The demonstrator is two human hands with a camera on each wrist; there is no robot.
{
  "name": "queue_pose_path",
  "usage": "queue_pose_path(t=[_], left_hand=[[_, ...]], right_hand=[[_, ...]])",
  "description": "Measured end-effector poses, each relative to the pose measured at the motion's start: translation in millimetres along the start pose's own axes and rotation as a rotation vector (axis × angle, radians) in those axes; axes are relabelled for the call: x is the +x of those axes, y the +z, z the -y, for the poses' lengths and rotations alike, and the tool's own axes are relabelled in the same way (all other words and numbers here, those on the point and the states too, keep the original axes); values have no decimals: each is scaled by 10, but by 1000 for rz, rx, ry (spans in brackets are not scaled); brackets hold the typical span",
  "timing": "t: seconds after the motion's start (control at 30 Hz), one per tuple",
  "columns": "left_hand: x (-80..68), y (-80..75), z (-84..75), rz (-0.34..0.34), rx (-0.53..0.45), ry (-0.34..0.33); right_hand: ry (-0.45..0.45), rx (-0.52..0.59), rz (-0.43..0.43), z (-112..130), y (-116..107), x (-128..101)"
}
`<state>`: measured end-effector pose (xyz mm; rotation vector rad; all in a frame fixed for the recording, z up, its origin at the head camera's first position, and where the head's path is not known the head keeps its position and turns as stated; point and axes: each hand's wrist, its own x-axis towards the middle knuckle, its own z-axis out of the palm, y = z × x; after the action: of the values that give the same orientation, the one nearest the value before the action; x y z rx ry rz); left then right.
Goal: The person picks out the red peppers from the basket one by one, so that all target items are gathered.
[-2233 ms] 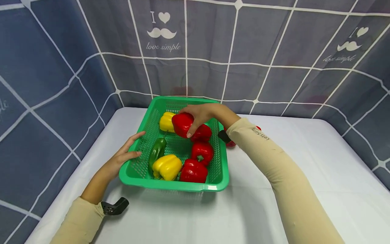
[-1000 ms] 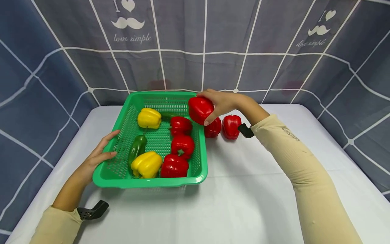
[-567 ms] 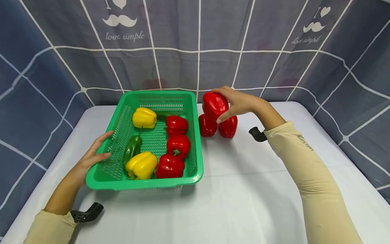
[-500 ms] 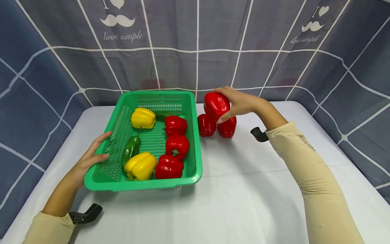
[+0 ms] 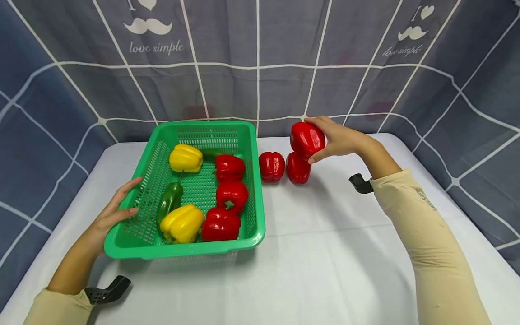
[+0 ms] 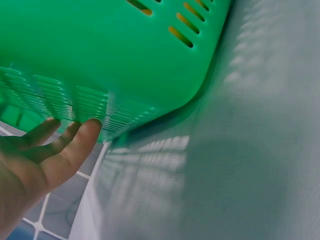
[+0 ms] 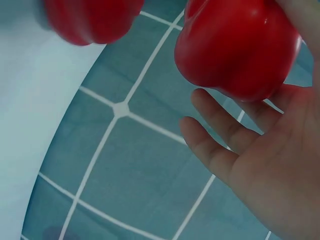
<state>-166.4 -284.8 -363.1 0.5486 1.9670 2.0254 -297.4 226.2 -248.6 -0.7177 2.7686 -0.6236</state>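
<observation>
So the red pepper (image 5: pixel 307 139) that was down in the basket (image 5: pixel 248 180) a couple of seconds ago is now out and well over to the right. The right hand (image 5: pixel 337 139) has it wrapped in curled fingers, held up just above the pair of red peppers (image 5: pixel 284 167) already standing on the white surface (image 5: pixel 325 253). Looks to me like the reds are getting pulled out and lined up beside the basket, and this is number three about to join them. The pepper's glossy, smooth and plump, a clean bright red; the wrist view shows its lobed end (image 7: pixel 235 50) against the palm. The left hand (image 5: pixel 107 219) hasn't budged, fingers straight and flat against the basket's left wall, gripping nothing. Three reds, two yellows and a green one are in the basket.
</observation>
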Motion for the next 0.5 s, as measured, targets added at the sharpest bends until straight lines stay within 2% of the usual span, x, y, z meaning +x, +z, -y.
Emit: queue_pose_path(t=[0.23,0.5], left_hand=[[-10,8,-5,7,-11,-9],[-2,-5,2,-6,-3,-13]], right_hand=[[83,5,-21,-161,-2,-103],[113,3,-43,-358,32,-188]])
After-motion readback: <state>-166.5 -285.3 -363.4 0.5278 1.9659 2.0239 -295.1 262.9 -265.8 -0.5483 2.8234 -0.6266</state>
